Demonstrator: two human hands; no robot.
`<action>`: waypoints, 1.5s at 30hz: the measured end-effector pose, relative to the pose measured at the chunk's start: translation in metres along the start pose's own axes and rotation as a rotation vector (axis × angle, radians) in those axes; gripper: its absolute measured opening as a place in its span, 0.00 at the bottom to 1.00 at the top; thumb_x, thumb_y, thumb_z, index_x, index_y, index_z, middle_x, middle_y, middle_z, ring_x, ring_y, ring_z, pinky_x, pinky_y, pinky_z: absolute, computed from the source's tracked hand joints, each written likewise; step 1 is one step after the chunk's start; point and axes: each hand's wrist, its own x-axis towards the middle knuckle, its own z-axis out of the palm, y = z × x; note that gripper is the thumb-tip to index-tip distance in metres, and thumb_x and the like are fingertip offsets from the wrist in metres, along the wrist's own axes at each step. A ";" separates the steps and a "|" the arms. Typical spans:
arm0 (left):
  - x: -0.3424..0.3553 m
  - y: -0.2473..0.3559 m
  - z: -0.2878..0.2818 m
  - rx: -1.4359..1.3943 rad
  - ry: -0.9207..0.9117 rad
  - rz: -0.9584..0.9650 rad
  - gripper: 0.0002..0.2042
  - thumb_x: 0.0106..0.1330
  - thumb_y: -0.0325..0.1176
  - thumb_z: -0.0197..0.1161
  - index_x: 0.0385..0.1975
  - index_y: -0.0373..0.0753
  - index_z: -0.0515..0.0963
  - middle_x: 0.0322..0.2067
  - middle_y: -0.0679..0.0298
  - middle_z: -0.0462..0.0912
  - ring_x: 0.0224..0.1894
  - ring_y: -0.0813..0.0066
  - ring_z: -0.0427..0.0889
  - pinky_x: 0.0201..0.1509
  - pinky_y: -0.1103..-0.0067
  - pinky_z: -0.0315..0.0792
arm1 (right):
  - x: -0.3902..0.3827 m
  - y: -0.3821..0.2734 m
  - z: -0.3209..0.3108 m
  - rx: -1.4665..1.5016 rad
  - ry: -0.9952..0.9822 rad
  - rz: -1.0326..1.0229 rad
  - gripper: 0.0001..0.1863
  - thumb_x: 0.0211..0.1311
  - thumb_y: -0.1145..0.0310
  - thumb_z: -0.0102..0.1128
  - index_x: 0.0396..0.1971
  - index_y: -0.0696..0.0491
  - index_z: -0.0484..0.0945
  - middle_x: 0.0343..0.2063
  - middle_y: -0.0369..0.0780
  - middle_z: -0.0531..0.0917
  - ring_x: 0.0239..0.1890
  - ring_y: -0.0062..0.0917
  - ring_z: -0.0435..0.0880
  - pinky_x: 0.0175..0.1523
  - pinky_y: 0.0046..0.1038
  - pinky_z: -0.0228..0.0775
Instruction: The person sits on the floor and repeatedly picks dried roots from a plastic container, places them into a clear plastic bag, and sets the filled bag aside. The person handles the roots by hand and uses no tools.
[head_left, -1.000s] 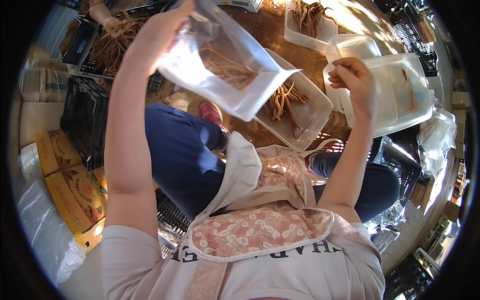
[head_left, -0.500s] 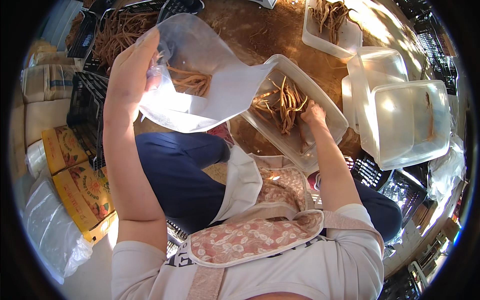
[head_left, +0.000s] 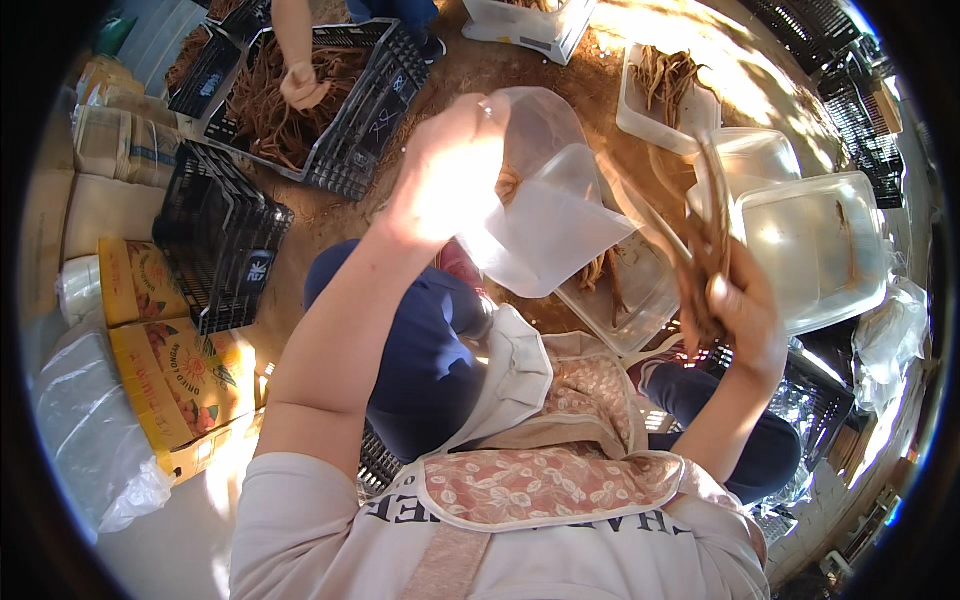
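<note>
At the upper middle, my left hand [head_left: 435, 165] is closed on a translucent plastic bag [head_left: 570, 235], holding up its rim. Some brown strands show inside the bag. On the right, my right hand [head_left: 748, 310] grips a bunch of long dried brown roots [head_left: 712, 215], raised above my right knee. Behind and below the bag lies a translucent plastic tub [head_left: 655, 285] with more roots [head_left: 603, 280] in it; the bag covers part of this tub.
A co-worker's hand [head_left: 303, 88] reaches into a black crate [head_left: 350, 165] of roots. Another tub [head_left: 640, 122] with roots lies far right, near stacked translucent tubs [head_left: 815, 250]. To my left are an upright black crate [head_left: 215, 250] and yellow cardboard boxes [head_left: 180, 375].
My right hand has lifted a bunch of roots out of the tub and brought it up and right. My left hand has shifted right with the bag. A co-worker's arm has come into view.
</note>
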 end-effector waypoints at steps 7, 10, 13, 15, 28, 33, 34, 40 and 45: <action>-0.014 0.010 0.027 0.279 -0.016 -0.077 0.21 0.68 0.47 0.38 0.35 0.36 0.74 0.34 0.44 0.78 0.38 0.46 0.77 0.45 0.63 0.70 | -0.013 0.029 0.021 -0.373 -0.055 0.404 0.27 0.55 0.62 0.58 0.52 0.61 0.65 0.30 0.40 0.77 0.32 0.23 0.76 0.40 0.25 0.69; -0.039 0.014 0.037 0.297 0.009 0.145 0.17 0.67 0.46 0.41 0.36 0.39 0.71 0.28 0.44 0.79 0.35 0.45 0.78 0.43 0.60 0.70 | -0.011 0.045 0.015 -0.691 0.049 0.171 0.26 0.55 0.64 0.56 0.51 0.62 0.64 0.27 0.44 0.78 0.27 0.29 0.78 0.34 0.28 0.68; -0.065 0.023 0.055 0.380 -0.097 -0.153 0.18 0.68 0.46 0.40 0.45 0.39 0.68 0.26 0.43 0.78 0.34 0.45 0.79 0.39 0.61 0.72 | -0.021 0.049 0.020 -0.962 0.058 -0.180 0.25 0.53 0.65 0.57 0.51 0.60 0.65 0.22 0.43 0.78 0.14 0.21 0.75 0.16 0.22 0.65; -0.068 0.026 0.058 0.359 -0.097 -0.168 0.19 0.68 0.47 0.39 0.46 0.39 0.67 0.26 0.43 0.78 0.34 0.45 0.78 0.39 0.61 0.72 | -0.024 0.048 0.027 -1.131 0.069 -0.289 0.25 0.52 0.66 0.57 0.49 0.62 0.66 0.26 0.47 0.79 0.18 0.27 0.77 0.21 0.26 0.66; -0.184 0.029 0.128 0.204 -0.229 0.231 0.23 0.63 0.41 0.51 0.58 0.43 0.62 0.09 0.57 0.72 0.13 0.56 0.75 0.16 0.65 0.68 | 0.024 0.216 -0.020 -1.006 0.020 0.646 0.17 0.54 0.67 0.53 0.41 0.62 0.71 0.30 0.50 0.79 0.36 0.35 0.80 0.41 0.32 0.71; -0.199 0.017 0.120 0.238 -0.363 0.250 0.22 0.65 0.40 0.48 0.56 0.36 0.64 0.11 0.56 0.75 0.15 0.57 0.77 0.17 0.66 0.70 | -0.007 0.296 -0.036 -1.385 0.046 0.579 0.15 0.55 0.67 0.52 0.40 0.60 0.73 0.31 0.49 0.80 0.36 0.33 0.80 0.41 0.30 0.71; -0.198 0.014 0.116 0.284 -0.441 0.208 0.22 0.65 0.40 0.48 0.56 0.36 0.64 0.11 0.56 0.74 0.15 0.57 0.77 0.17 0.66 0.70 | -0.006 0.300 -0.036 -1.414 0.043 0.570 0.15 0.55 0.67 0.52 0.40 0.60 0.73 0.31 0.48 0.80 0.36 0.33 0.80 0.41 0.29 0.71; -0.192 0.007 0.110 0.186 -0.451 0.119 0.24 0.65 0.42 0.48 0.57 0.34 0.62 0.11 0.54 0.74 0.14 0.56 0.76 0.18 0.64 0.69 | 0.016 0.301 -0.036 -1.516 -0.022 0.509 0.13 0.56 0.67 0.51 0.39 0.58 0.75 0.31 0.46 0.80 0.37 0.30 0.80 0.41 0.27 0.71; -0.193 0.022 0.107 0.113 -0.625 0.073 0.23 0.66 0.42 0.45 0.58 0.37 0.60 0.16 0.51 0.77 0.19 0.51 0.78 0.22 0.62 0.71 | 0.038 0.289 -0.020 -1.611 -0.076 0.430 0.12 0.57 0.67 0.50 0.38 0.57 0.76 0.32 0.45 0.80 0.37 0.28 0.80 0.41 0.24 0.70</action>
